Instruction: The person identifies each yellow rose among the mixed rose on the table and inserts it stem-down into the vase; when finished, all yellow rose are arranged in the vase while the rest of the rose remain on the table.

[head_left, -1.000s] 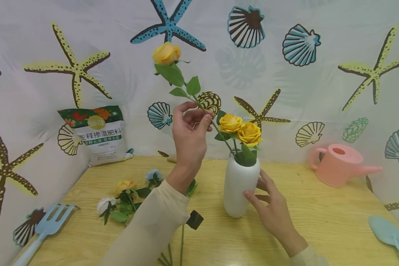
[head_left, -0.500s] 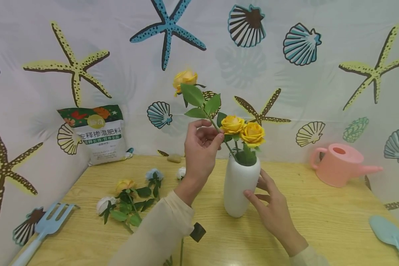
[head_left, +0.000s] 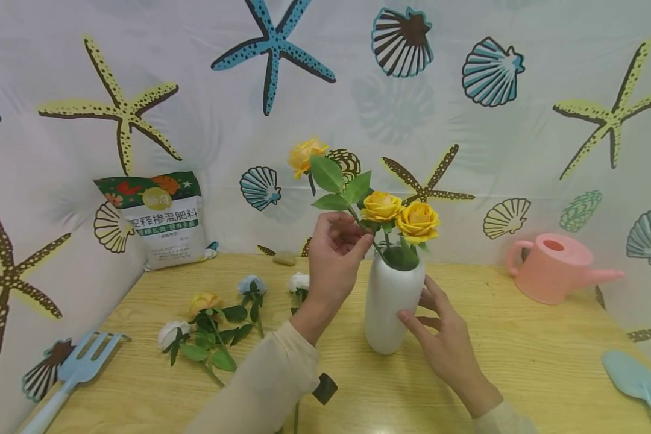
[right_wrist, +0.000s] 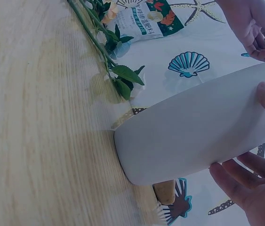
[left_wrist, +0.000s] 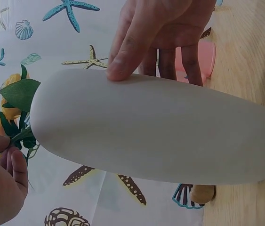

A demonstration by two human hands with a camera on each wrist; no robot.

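Green stem (head_left: 366, 232) is sitting pinched between the thumb and fingertips of the left hand (head_left: 333, 262), just above the mouth of the vase (head_left: 389, 304); gripping that low, the hand is probably steering the stem's end into the narrow opening while the leaves and the yellow bloom (head_left: 305, 154) are leaning up and to the left. The right hand (head_left: 439, 337) is lying against the vase's right flank with fingers spread and nearly straight, thumb on the front, likely steadying the tall, narrow body so it is not tipping; the left wrist view is showing those fingers (left_wrist: 123, 52) resting on the white wall. The vase is standing upright on the wooden table (head_left: 521, 361), near its middle. Two yellow roses (head_left: 401, 214) are already sitting in it, so with the held one that is making three yellow blooms at the vase. To the left on the table, loose flowers (head_left: 217, 313) are lying flat in a bunch: four heads are showing, one yellow, one blue and two white. Further out are one fertiliser bag (head_left: 160, 220) against the printed backdrop, one blue fork (head_left: 76, 374), one pink can (head_left: 556, 268) and one blue trowel (head_left: 637, 383).
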